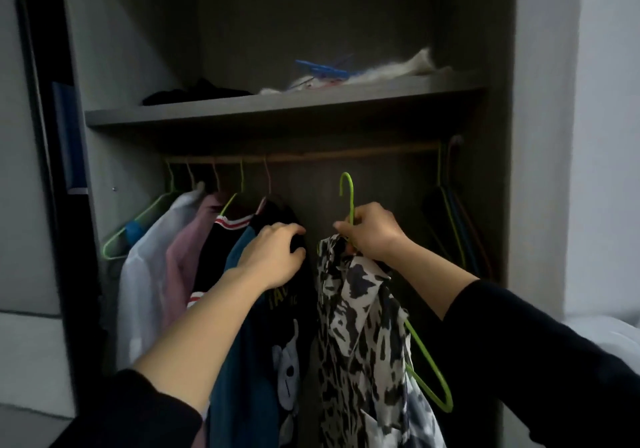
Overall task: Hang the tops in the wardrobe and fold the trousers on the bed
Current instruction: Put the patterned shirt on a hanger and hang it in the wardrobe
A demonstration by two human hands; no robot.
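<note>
I face an open wardrobe with a wooden rail [363,154]. My right hand [372,231] grips the neck of a green hanger [347,191] that carries a black-and-white patterned top [360,336]; its hook is below the rail, not on it. My left hand [275,255] grips the shoulder of a black printed top [284,312] that hangs on the rail. Left of it hang a black top with red-white trim [221,239], a pink top [187,243] and a white top [145,274]. No trousers or bed are in view.
Several empty hangers [457,212] hang at the rail's right end, and an empty green one [138,226] at the left. The shelf [277,106] above holds dark clothes, blue hangers and something white and furry. A stretch of rail between the tops and the right hangers is bare.
</note>
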